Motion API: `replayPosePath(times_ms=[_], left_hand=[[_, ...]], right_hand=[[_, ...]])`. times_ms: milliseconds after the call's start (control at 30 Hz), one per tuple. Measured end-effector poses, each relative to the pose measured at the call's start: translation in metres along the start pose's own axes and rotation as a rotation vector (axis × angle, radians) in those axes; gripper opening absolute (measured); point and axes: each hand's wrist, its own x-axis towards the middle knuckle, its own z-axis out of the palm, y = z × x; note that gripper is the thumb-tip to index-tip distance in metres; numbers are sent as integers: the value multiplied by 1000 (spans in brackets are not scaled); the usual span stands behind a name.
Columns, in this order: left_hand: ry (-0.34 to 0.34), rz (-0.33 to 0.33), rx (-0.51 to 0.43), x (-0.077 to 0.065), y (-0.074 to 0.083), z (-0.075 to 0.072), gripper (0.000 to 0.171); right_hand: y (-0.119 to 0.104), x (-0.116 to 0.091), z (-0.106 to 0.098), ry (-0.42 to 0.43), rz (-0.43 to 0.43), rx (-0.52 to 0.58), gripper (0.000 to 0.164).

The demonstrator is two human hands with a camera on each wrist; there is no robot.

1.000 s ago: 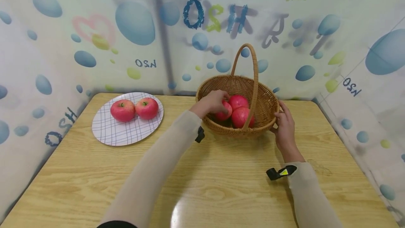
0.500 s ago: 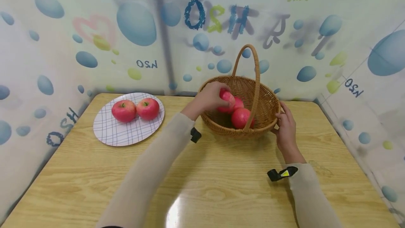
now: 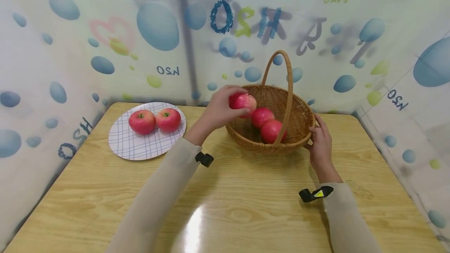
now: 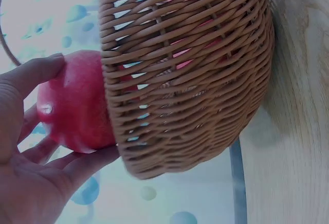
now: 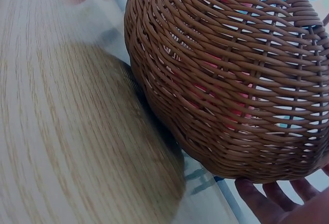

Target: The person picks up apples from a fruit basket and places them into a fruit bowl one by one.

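Note:
My left hand [image 3: 221, 107] grips a red apple [image 3: 243, 104] at the left rim of a wicker basket [image 3: 253, 143]. In the left wrist view the thumb and fingers wrap round this apple [image 4: 77, 100], partly hidden behind the basket wall [image 4: 190, 80]. Two more apples lie inside the basket, a rear apple [image 3: 262, 117] and a front apple [image 3: 273, 132] partly behind the handle. At the basket's right rim my right hand [image 3: 321, 147] holds the edge, fingers outside the weave. The right wrist view shows its fingertips [image 5: 252, 190] against the basket wall [image 5: 231, 80].
On the left of the wooden table [image 3: 232, 206] lies a white checked plate [image 3: 140, 149]. It bears two red apples, a left one [image 3: 142, 122] and a right one [image 3: 168, 120]. A patterned wall covering [image 3: 197, 61] rises behind the table.
My left hand has lifted one apple from among the others in the basket and moved it up and left to the rim. The right hand keeps its hold on the basket.

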Motion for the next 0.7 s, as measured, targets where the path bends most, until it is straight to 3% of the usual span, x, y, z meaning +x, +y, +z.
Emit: replayPosePath(times_ms=[367,700], left_hand=[[176,73,-35,-39,-3,-27,50],[328,23,-59,-80,-30,-53,51]], right_hand=[[0,1,1,-3,6,21,57],[1,1,1,-2,0,23,57]])
